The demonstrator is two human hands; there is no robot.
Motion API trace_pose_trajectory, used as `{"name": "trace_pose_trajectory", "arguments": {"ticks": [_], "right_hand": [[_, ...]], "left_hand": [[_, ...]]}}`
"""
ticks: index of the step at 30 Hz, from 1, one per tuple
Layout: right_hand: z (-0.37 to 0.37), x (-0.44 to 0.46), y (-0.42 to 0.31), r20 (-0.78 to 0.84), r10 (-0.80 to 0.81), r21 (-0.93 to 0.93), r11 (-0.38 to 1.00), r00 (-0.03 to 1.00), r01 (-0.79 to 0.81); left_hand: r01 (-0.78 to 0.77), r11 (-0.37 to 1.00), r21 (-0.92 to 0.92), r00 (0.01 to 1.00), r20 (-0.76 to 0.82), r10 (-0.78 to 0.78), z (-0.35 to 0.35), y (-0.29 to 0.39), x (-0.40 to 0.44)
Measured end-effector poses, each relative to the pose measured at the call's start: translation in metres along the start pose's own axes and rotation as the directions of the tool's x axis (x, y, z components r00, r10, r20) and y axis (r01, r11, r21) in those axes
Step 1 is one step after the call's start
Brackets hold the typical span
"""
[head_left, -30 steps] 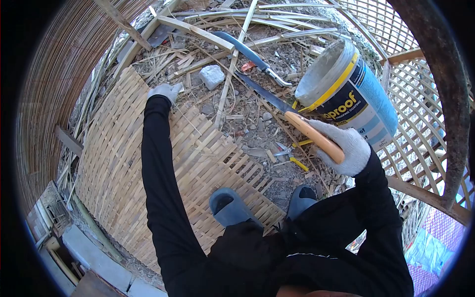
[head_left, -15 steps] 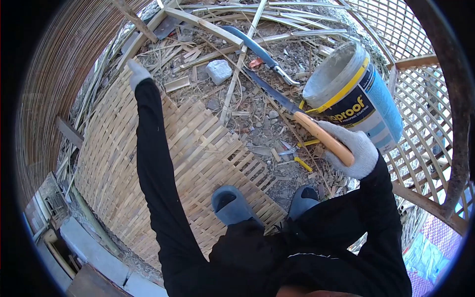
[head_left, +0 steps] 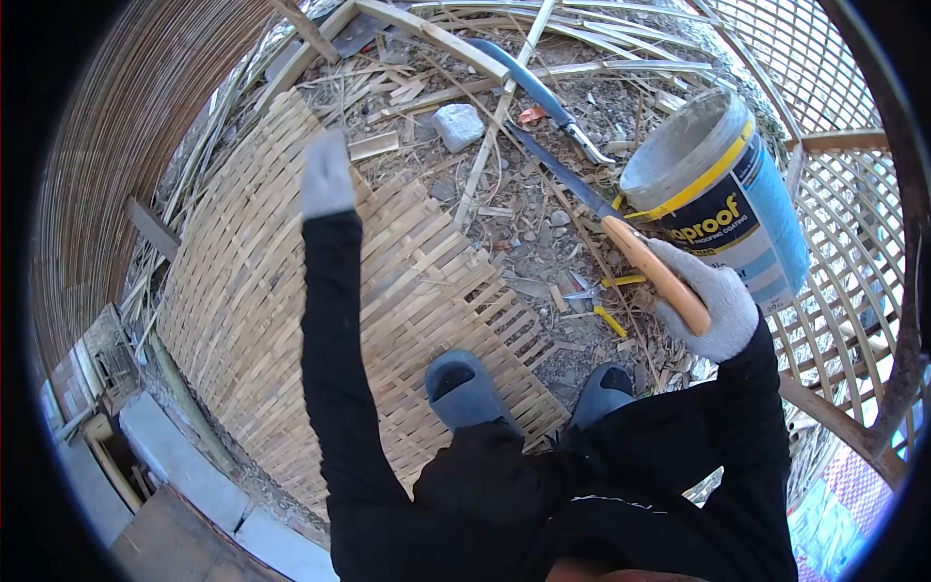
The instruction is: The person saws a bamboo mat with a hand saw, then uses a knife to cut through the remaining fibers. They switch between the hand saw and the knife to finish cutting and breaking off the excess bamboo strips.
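Note:
My right hand, in a pale work glove, is closed around the wooden handle of a long-bladed knife. Its dark blade points up and left over the littered ground, next to a paint bucket. My left hand, gloved too, is over the upper part of a woven bamboo mat; motion blurs its fingers, and whether it touches the mat I cannot tell. The mat spreads over the ground on the left, with loose strip ends along its right edge. One of my blue-grey clogs stands on it.
A tilted bucket stands at the right. Yellow-handled snips, a white stone and a curved blue-grey blade lie on the ground. Bamboo strips lie at the back; a lattice and a slatted screen flank me.
My left hand has left the mat's far corner and come right and nearer to me. The view has shifted slightly; my right hand still holds the knife.

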State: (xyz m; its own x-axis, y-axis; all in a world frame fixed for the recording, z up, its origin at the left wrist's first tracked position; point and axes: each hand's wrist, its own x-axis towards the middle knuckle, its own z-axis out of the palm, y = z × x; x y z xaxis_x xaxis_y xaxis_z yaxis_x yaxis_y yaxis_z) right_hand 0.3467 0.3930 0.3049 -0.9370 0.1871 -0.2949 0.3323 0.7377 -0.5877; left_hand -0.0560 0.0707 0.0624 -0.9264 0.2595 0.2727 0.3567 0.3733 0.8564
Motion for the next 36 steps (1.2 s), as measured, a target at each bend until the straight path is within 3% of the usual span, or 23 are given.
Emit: {"name": "trace_pose_trajectory", "arguments": {"ticks": [3, 5, 7, 10, 13, 14, 17, 21, 22, 25, 28, 31, 33, 34, 35, 36], "right_hand": [[0.000, 0.002, -0.003, -0.008, -0.004, -0.015, 1.000, 1.000, 0.004], [-0.003, 0.003, -0.009, 0.022, 0.039, 0.002, 0.999, 0.999, -0.039], [-0.004, 0.004, -0.009, 0.038, 0.072, 0.032, 0.997, 0.997, -0.073], [-0.001, 0.003, -0.004, 0.010, 0.022, 0.000, 1.000, 1.000, -0.022], [0.000, 0.001, -0.007, 0.019, 0.039, -0.016, 0.999, 0.999, -0.039], [0.000, 0.001, -0.008, 0.029, 0.055, -0.018, 0.998, 0.998, -0.054], [0.003, 0.000, -0.006, 0.009, 0.024, -0.015, 1.000, 1.000, -0.024], [0.002, 0.003, -0.007, 0.005, 0.028, 0.002, 1.000, 1.000, -0.028], [0.003, 0.002, -0.007, 0.004, 0.024, 0.002, 1.000, 1.000, -0.024], [0.003, 0.001, -0.006, 0.004, 0.035, -0.021, 0.999, 0.999, -0.035], [0.004, 0.001, -0.003, 0.001, 0.016, -0.026, 1.000, 1.000, -0.016], [0.001, 0.001, -0.007, 0.015, 0.038, -0.003, 0.999, 0.999, -0.038], [0.000, 0.002, -0.008, 0.007, 0.037, 0.002, 0.999, 0.999, -0.037], [0.000, 0.002, -0.008, -0.005, 0.025, -0.003, 1.000, 1.000, -0.025], [0.000, 0.002, -0.008, -0.016, 0.010, -0.011, 1.000, 1.000, -0.010], [-0.001, 0.003, -0.007, -0.009, 0.018, -0.008, 1.000, 1.000, -0.018]], "left_hand": [[0.009, 0.997, 0.079, 0.995, 0.097, -0.017, -0.013, 0.001, -0.108], [-0.152, 0.918, 0.366, 0.975, 0.207, 0.078, -0.020, 0.059, -0.155], [-0.124, 0.880, 0.459, 0.978, 0.207, 0.030, -0.015, 0.071, -0.191], [0.225, 0.873, 0.433, 0.939, 0.142, -0.313, 0.004, 0.086, -0.214], [0.350, 0.886, 0.304, 0.879, 0.220, -0.423, 0.023, 0.081, -0.208], [0.334, 0.937, 0.107, 0.921, 0.174, -0.348, 0.034, 0.090, -0.209], [0.258, 0.966, 0.016, 0.932, 0.260, -0.253, 0.052, 0.133, -0.190], [0.036, 0.997, -0.065, 0.995, 0.099, -0.029, 0.078, 0.142, -0.166], [0.089, 0.993, -0.080, 0.990, 0.114, -0.080, 0.077, 0.139, -0.155], [0.333, 0.838, -0.432, 0.940, 0.079, -0.333, 0.070, 0.149, -0.112], [0.311, 0.802, -0.510, 0.942, 0.054, -0.331, 0.068, 0.140, -0.093], [0.465, 0.613, -0.638, 0.882, 0.274, -0.383, 0.087, 0.150, -0.121], [0.604, 0.560, -0.567, 0.796, 0.464, -0.389, 0.113, 0.143, -0.168], [0.495, 0.812, -0.311, 0.804, 0.518, -0.292, 0.120, 0.138, -0.196], [0.201, 0.969, -0.142, 0.828, 0.554, -0.091, 0.112, 0.157, -0.216], [-0.163, 0.952, -0.258, 0.772, 0.567, 0.286, 0.135, 0.120, -0.272]]}}
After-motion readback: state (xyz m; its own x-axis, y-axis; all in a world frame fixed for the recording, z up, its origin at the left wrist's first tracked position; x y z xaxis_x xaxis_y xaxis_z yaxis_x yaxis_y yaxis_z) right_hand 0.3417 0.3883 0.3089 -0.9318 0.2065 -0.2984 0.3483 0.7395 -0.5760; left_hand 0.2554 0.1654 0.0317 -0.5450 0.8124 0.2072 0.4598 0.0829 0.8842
